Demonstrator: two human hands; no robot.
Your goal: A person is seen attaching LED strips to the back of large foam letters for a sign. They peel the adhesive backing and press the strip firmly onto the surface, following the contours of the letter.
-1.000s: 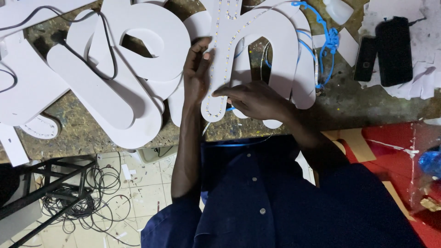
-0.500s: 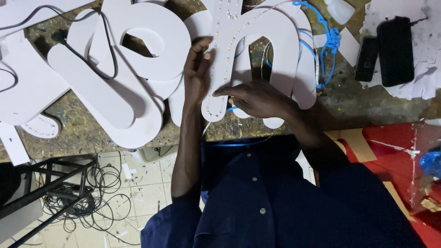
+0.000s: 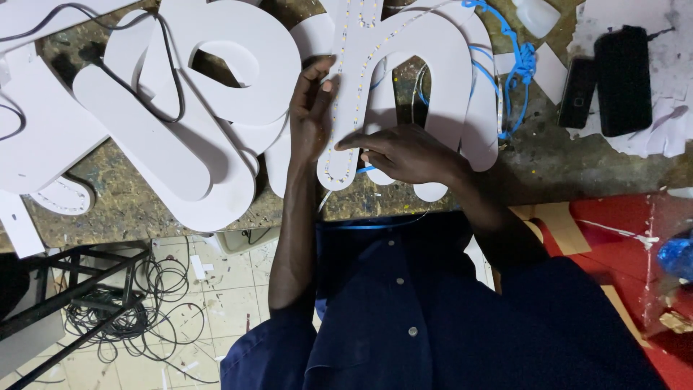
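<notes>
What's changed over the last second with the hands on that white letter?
Almost nothing. The left hand stays flat on the white letter beside its strip of small lights, and the right hand keeps pressing near the strip's lower end; it has barely shifted. The other white letters, blue cord and black devices have not moved.
</notes>
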